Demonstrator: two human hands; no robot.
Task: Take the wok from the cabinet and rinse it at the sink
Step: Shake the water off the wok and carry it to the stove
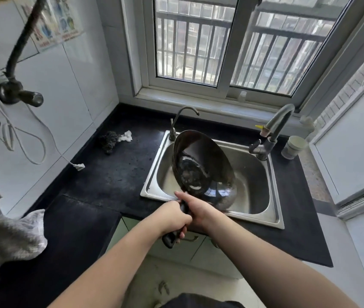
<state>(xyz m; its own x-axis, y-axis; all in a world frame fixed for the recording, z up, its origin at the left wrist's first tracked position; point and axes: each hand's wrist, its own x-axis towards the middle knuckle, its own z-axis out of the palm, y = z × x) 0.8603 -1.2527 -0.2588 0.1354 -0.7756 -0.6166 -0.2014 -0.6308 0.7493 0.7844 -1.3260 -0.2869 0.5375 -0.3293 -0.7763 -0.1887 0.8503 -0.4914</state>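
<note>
A dark wok [201, 163] is tilted steeply over the steel sink [274, 194], its inside facing left and its bowl partly inside the basin. Both hands grip its black handle [170, 238] at the sink's front edge. My left hand [172, 215] wraps the handle lower down. My right hand [195, 207] holds it higher, close to the bowl. The main faucet [274, 130] stands at the sink's back right, and a thin gooseneck tap [181, 117] at the back left. I see no water running.
Black countertop [110, 174] surrounds the sink. A steel scourer with a white scrap [113, 140] lies left of the sink. A white jar [293, 147] sits right of the faucet. A grey cloth [10, 236] lies at the near left. Pipes and a white cable [25, 134] hang on the left wall.
</note>
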